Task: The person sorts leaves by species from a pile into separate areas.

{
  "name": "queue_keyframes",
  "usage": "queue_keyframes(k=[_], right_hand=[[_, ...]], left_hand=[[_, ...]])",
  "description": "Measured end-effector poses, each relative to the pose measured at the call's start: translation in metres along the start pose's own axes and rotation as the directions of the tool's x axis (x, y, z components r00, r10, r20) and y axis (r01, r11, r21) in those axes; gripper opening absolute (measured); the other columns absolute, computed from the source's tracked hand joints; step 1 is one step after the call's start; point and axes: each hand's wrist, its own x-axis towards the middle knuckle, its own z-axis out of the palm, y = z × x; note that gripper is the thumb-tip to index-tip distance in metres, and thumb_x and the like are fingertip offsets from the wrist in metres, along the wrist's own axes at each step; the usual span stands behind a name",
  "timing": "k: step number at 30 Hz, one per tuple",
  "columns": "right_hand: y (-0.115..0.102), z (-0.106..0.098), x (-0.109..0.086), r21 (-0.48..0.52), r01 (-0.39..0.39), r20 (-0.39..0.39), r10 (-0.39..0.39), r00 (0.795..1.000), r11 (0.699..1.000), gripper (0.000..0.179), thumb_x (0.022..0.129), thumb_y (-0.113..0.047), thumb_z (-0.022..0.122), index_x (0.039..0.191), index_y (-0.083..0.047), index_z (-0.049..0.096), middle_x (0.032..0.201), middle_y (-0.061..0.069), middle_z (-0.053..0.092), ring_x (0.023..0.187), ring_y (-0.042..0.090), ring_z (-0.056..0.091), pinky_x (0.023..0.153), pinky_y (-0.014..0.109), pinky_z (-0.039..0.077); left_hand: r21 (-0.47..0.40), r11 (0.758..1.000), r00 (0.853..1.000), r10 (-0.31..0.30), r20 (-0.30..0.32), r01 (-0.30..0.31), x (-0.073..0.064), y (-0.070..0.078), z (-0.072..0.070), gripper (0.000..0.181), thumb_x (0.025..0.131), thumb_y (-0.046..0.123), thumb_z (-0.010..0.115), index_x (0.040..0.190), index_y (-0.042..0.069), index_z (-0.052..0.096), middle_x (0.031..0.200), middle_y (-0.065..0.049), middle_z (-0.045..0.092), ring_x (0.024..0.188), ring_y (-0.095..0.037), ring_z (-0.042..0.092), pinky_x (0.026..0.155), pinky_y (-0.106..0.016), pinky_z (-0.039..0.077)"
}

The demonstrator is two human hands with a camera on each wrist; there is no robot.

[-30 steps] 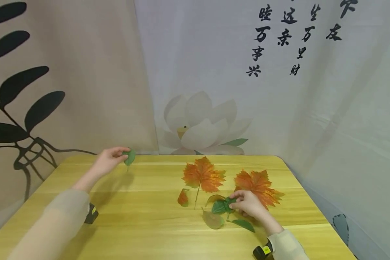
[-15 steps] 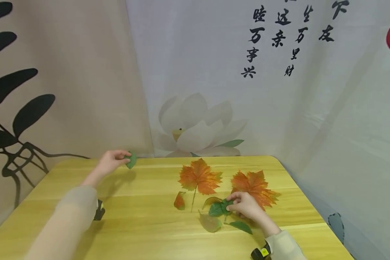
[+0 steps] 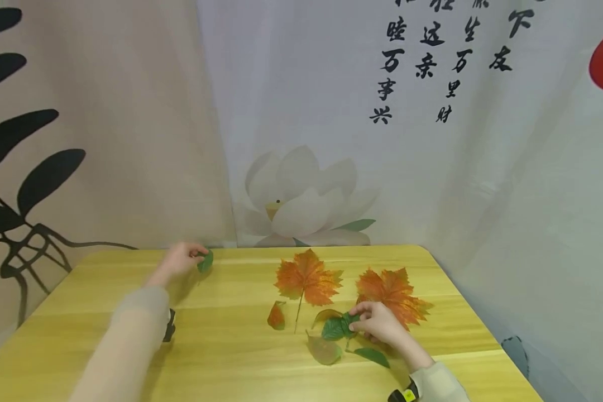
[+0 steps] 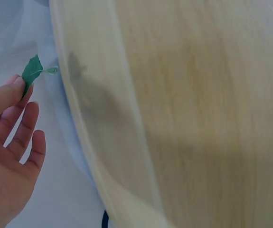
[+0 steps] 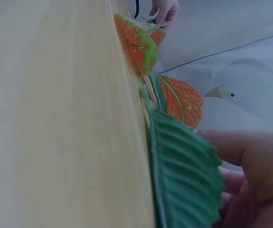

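Near the far edge of the table, my left hand (image 3: 179, 260) pinches a small green leaf (image 3: 207, 261) between thumb and fingertips. In the left wrist view the same leaf (image 4: 32, 71) shows with its short stem pointing away, the other fingers loosely bent. At the right, my right hand (image 3: 382, 324) pinches dark green leaves (image 3: 334, 329) low over the tabletop; how many is unclear. Around that hand lie a brownish-green leaf (image 3: 324, 350), a narrow green leaf (image 3: 373, 356) and an orange maple leaf (image 3: 394, 293). A serrated green leaf (image 5: 186, 166) fills the right wrist foreground.
A second maple leaf (image 3: 309, 277) with a long stem lies farther back, beside a small red-orange leaf (image 3: 276, 316). The yellow wood-grain table (image 3: 221, 357) ends close to a printed cloth backdrop (image 3: 301, 111) behind it.
My left hand has lowered toward the table and shifted slightly right, keeping the green leaf pinched. My right hand stays almost still on its leaves. The head view has shifted a little.
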Motion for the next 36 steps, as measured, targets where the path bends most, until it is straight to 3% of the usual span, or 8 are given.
queue_keyframes(k=[7, 14, 20, 26, 30, 36], right_hand=[[0.002, 0.001, 0.0, 0.022, 0.012, 0.009, -0.012, 1.0, 1.0, 0.029, 0.084, -0.012, 0.075, 0.109, -0.001, 0.064, 0.061, -0.002, 0.043, 0.046, 0.011, 0.035, 0.042, 0.023, 0.032], [0.005, 0.001, 0.002, 0.023, 0.015, 0.015, -0.015, 1.0, 1.0, 0.029, 0.084, -0.011, 0.075, 0.109, -0.001, 0.064, 0.059, -0.003, 0.041, 0.047, 0.011, 0.036, 0.042, 0.022, 0.032], [0.006, -0.001, 0.003, 0.027, 0.016, 0.016, -0.017, 1.0, 0.999, 0.028, 0.084, -0.011, 0.074, 0.109, -0.001, 0.064, 0.06, -0.002, 0.043, 0.046, 0.011, 0.036, 0.041, 0.023, 0.032], [0.005, -0.002, 0.004, 0.028, 0.021, 0.021, -0.021, 1.0, 0.999, 0.029, 0.085, -0.013, 0.074, 0.109, -0.001, 0.065, 0.06, -0.002, 0.045, 0.046, 0.011, 0.037, 0.042, 0.023, 0.033], [0.005, -0.002, 0.005, 0.008, 0.006, 0.023, -0.007, 1.0, 1.0, 0.031, 0.084, -0.019, 0.076, 0.109, -0.003, 0.065, 0.059, -0.002, 0.044, 0.046, 0.012, 0.038, 0.042, 0.023, 0.033], [0.001, -0.002, 0.004, -0.01, 0.0, 0.021, 0.0, 1.0, 1.0, 0.034, 0.082, -0.018, 0.078, 0.109, -0.003, 0.065, 0.062, -0.002, 0.045, 0.047, 0.011, 0.039, 0.042, 0.023, 0.033]], left_hand=[[0.026, 0.998, 0.998, -0.055, 0.039, 0.054, 0.003, -0.002, 0.013, 0.024, 0.096, 0.008, 0.058, 0.117, 0.002, 0.067, 0.12, -0.028, 0.058, 0.11, -0.046, 0.053, 0.088, -0.06, 0.045], [0.039, 0.997, 0.995, -0.074, 0.059, 0.072, 0.004, -0.004, 0.017, 0.026, 0.095, 0.006, 0.058, 0.118, -0.001, 0.065, 0.123, -0.031, 0.056, 0.113, -0.05, 0.051, 0.092, -0.063, 0.041], [0.085, 0.994, 0.993, -0.074, 0.092, 0.066, 0.006, -0.011, 0.023, 0.034, 0.091, 0.013, 0.067, 0.12, -0.005, 0.063, 0.12, -0.03, 0.058, 0.109, -0.05, 0.053, 0.09, -0.065, 0.041], [0.085, 0.994, 0.991, -0.076, 0.108, 0.067, 0.006, -0.018, 0.026, 0.04, 0.09, 0.016, 0.067, 0.123, -0.004, 0.061, 0.12, -0.03, 0.058, 0.105, -0.047, 0.055, 0.088, -0.066, 0.042], [0.073, 0.995, 0.989, -0.084, 0.125, 0.075, 0.005, -0.02, 0.027, 0.043, 0.091, 0.018, 0.067, 0.127, -0.004, 0.059, 0.123, -0.03, 0.057, 0.108, -0.048, 0.055, 0.089, -0.067, 0.041], [0.091, 0.995, 0.987, -0.054, 0.148, 0.041, 0.003, -0.017, 0.021, 0.045, 0.092, 0.02, 0.067, 0.127, -0.007, 0.058, 0.126, -0.032, 0.055, 0.115, -0.054, 0.048, 0.094, -0.069, 0.035]])
